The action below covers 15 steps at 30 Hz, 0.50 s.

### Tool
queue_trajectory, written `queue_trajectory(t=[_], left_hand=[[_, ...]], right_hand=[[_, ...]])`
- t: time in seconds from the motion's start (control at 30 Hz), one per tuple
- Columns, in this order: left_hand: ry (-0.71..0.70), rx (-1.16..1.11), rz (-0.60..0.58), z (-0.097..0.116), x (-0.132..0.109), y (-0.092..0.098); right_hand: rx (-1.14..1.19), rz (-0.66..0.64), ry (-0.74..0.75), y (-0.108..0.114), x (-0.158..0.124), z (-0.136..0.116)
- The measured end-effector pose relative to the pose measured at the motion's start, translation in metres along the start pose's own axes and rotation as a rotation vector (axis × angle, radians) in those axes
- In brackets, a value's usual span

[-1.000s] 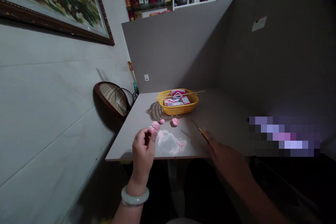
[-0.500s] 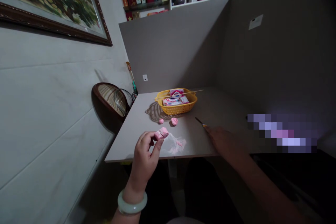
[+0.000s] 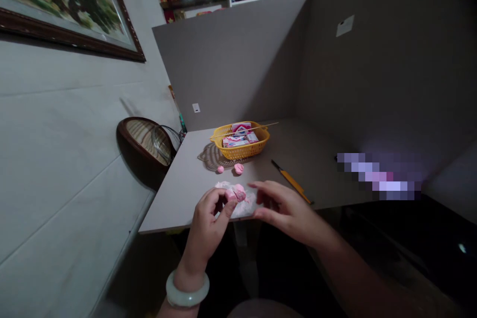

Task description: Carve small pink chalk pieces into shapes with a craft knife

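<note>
Between the thumb and fingers of my left hand (image 3: 210, 216) is a pink, carved-looking piece of soap (image 3: 240, 192) with a dark groove across it. My right hand (image 3: 285, 211) hovers just right of the soap, apart from it, with fingers spread and nothing in them. An orange-handled knife (image 3: 294, 185) lies on the table (image 3: 171, 201) beyond my right hand, its dark blade pointing up and left. Pale shavings and powder (image 3: 248, 207) are scattered under the soap. Farther back rest a small pink ball (image 3: 220, 170) and a larger grooved pink lump (image 3: 239, 169).
A yellow plastic basket (image 3: 244, 152) holds several pink-and-white boxes (image 3: 238, 140), with a thin stick (image 3: 257, 128) across its rim. Grey panels (image 3: 238, 69) border the table's back and right. A round brown-rimmed woven object (image 3: 143, 146) leans at the left.
My right hand has let go of the knife, now lying on the table, and moved left toward the soap. My left hand still holds the soap. The view has shifted slightly right.
</note>
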State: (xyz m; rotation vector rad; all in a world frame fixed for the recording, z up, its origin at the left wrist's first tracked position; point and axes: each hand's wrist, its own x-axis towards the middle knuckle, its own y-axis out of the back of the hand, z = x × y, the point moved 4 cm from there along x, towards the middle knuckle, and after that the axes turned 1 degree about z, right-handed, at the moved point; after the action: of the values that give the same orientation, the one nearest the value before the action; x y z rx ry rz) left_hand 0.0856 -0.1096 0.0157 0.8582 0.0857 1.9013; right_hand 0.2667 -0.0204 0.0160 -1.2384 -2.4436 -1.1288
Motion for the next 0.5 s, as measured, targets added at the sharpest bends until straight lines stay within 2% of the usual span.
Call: queue_trajectory(t=[0.1, 0.27, 0.4, 0.5], left_hand=[[0.032, -0.041, -0.125, 0.008, -0.002, -0.005], [0.088, -0.116, -0.274, 0.016, -0.006, -0.005], [0.189, -0.28, -0.288, 0.015, -0.012, -0.009], [0.229, -0.343, -0.219, 0.015, -0.021, -0.017]], right_hand=[[0.228, -0.102, -0.001, -0.019, 0.008, -0.008], [0.449, -0.211, -0.012, -0.035, 0.009, -0.002], [0.542, -0.213, -0.005, -0.037, 0.004, -0.007], [0.581, -0.178, -0.004, -0.039, 0.001, -0.014]])
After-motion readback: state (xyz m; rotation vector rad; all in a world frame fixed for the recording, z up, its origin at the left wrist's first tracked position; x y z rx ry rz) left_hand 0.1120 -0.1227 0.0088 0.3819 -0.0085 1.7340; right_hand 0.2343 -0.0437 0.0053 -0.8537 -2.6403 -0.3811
